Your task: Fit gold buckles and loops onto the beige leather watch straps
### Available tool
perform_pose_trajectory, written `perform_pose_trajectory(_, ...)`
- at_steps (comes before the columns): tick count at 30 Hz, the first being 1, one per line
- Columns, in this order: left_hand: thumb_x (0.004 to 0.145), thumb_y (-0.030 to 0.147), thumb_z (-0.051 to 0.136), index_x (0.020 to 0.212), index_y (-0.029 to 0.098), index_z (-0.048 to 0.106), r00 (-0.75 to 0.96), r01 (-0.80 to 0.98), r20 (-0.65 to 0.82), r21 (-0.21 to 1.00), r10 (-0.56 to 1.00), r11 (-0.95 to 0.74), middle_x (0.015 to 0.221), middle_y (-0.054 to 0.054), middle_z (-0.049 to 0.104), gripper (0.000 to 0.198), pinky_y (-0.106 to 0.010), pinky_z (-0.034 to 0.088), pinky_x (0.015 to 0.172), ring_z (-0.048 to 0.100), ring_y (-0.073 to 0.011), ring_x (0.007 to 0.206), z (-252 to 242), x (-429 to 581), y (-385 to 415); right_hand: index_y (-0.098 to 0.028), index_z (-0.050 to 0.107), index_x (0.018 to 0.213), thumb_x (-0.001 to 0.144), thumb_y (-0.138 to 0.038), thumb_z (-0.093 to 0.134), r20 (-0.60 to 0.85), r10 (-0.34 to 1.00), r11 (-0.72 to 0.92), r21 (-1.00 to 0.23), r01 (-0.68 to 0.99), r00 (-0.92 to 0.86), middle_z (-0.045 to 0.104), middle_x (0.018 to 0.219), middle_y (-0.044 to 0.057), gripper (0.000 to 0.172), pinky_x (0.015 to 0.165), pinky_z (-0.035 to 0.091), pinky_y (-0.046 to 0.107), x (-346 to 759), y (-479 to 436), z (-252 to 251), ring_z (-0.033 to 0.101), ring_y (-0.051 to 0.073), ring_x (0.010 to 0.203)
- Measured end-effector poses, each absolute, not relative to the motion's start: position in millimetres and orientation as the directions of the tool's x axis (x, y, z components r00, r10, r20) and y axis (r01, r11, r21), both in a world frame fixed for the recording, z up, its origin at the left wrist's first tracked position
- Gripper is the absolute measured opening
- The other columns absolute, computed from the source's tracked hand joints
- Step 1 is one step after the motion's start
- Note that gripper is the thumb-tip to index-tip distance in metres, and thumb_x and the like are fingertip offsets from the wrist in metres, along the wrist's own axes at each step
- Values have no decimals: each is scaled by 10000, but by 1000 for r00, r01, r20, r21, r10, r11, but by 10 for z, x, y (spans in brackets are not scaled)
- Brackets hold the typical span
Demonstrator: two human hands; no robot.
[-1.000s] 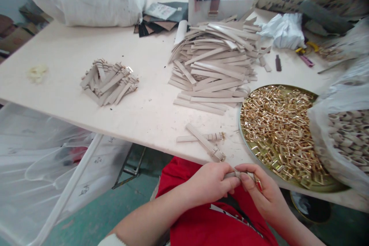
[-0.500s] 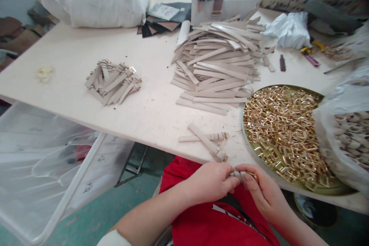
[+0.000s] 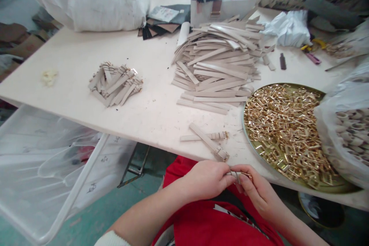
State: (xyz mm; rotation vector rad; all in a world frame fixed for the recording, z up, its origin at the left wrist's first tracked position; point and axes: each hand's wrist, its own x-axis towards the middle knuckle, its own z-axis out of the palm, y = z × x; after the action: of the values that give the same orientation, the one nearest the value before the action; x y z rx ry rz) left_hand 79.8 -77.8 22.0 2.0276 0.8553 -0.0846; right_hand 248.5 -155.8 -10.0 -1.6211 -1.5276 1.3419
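Over my red apron, at the table's front edge, both hands pinch one beige strap (image 3: 235, 177) fitted with a gold buckle (image 3: 248, 176). My left hand (image 3: 211, 180) grips the strap from the left, its fingers closed. My right hand (image 3: 253, 188) pinches it at the buckle end. Fingers hide much of the strap. Just beyond, two beige straps with buckles (image 3: 206, 140) lie crossed on the table. A large heap of plain beige straps (image 3: 216, 65) is farther back. To the right, a round tray (image 3: 246, 132) holds many gold buckles (image 3: 284, 123).
A small pile of buckled straps (image 3: 115, 83) lies on the left of the table. A plastic bag of beige loops (image 3: 328, 134) overlaps the tray. A clear plastic bin (image 3: 57, 226) stands below the left edge. A white sack (image 3: 98, 0) and a white box (image 3: 227, 9) are at the back.
Both hands have shifted slightly left with the strap, still pinching it. The straps and tray on the table keep their places; the view has tilted a little.
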Motion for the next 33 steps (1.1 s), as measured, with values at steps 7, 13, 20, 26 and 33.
perform_pose_trajectory(7,861,421,354,873,164,604,728,652,-400,653,557,-385,830,-72,666,359,-264,436,649,616,-212,753,172,799,-802,-184,500,1034,904,-363,311,-272,956,-199,-881,429,-114,579,655,10,291,548,465,265,2475,-1537,-152,561,154,587)
perform_pose_trajectory(13,838,382,422,886,178,585,635,733,-435,600,638,-320,864,-54,653,265,-251,419,683,597,-197,798,250,525,-697,-178,554,961,879,-359,368,-35,999,-1,-690,724,-32,621,870,90,272,747,454,358,2546,-1185,-175,579,229,836)
perform_pose_trajectory(20,836,309,434,930,176,564,495,780,-388,593,778,-200,931,-50,632,209,-268,413,746,564,-180,853,262,284,-630,-168,572,932,770,-336,549,12,988,143,-427,893,-152,604,904,117,235,763,439,401,2368,-1055,-302,553,274,852)
perform_pose_trajectory(26,828,245,440,884,175,564,465,753,-274,623,842,-212,889,-46,612,153,-285,422,767,554,-176,848,215,315,-615,-168,549,910,778,-298,524,-90,992,24,-564,826,-91,616,873,89,187,760,436,373,2455,-1103,-268,565,247,830)
perform_pose_trajectory(33,813,228,469,931,163,549,574,640,-114,680,811,-357,1038,-97,606,157,-362,375,905,522,-222,1019,265,482,-598,-198,546,909,833,-416,426,-348,926,-213,-799,562,-144,599,738,16,259,626,427,284,2542,-1187,-16,548,171,672)
